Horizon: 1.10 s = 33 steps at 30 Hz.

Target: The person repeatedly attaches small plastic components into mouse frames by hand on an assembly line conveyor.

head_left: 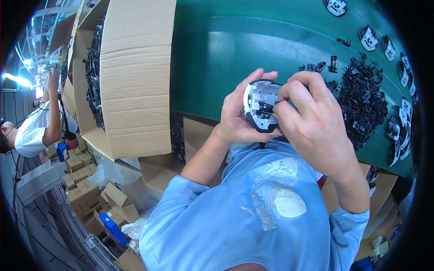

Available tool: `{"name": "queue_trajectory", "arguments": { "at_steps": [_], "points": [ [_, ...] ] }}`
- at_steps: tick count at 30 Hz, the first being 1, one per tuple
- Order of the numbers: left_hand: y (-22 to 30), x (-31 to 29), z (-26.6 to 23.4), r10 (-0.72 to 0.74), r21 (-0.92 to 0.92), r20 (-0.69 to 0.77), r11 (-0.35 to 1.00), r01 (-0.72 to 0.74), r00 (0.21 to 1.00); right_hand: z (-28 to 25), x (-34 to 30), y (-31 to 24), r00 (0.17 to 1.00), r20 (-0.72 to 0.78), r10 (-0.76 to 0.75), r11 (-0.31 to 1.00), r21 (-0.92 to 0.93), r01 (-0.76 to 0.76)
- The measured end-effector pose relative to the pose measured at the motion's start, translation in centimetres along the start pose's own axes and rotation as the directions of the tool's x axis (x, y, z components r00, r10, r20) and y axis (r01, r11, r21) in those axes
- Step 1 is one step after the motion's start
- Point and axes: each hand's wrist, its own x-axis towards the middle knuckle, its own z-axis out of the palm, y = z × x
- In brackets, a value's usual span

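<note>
Got a shell (259,96) clamped in left hand (234,114) — poking at black clip (265,109) inside with right hand (311,110) — can't tell if pinched.

Head-worn fisheye view, steeply downward onto nearby hands (234,113) (312,115)

Bench (212,58): widest open stretch lies ahead of the hands, from the box flap (135,81) across to the loose clips (319,67); a hand could pass there. Flap walls off the left side. On the right, beyond the right hand (312,122), the heap (361,95) blocks a straight sweep; a narrow strip separates it from the shells (368,39), tightening toward the near end. Held shell (266,90) fills the gap between right and left hand (234,113).
</note>
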Motion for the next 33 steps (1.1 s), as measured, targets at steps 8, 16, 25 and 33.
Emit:
{"name": "queue_trajectory", "arguments": {
  "at_steps": [8,16,25,33],
  "points": [
    [-0.2,0.1,0.8,-0.007,0.072,-0.013,0.997,0.008,1.0,0.5,-0.1,1.1,0.999,0.045,-0.027,1.0,-0.013,0.028],
    [1.7,0.2,2.7,-0.454,-0.569,-0.136,0.763,0.306,0.881,0.6,-1.3,2.6,0.993,-0.064,0.101,0.937,0.341,-0.074],
    [3.0,0.5,1.3,-0.616,-0.632,0.018,0.603,0.486,0.787,4.4,-2.6,3.5,0.888,0.081,0.452,0.527,0.78,-0.339],
    [4.2,0.9,2.3,-0.541,0.073,-0.134,0.83,0.552,0.831,3.7,-2.6,2.5,0.842,0.236,0.485,0.503,0.713,-0.489]
  ]
}}
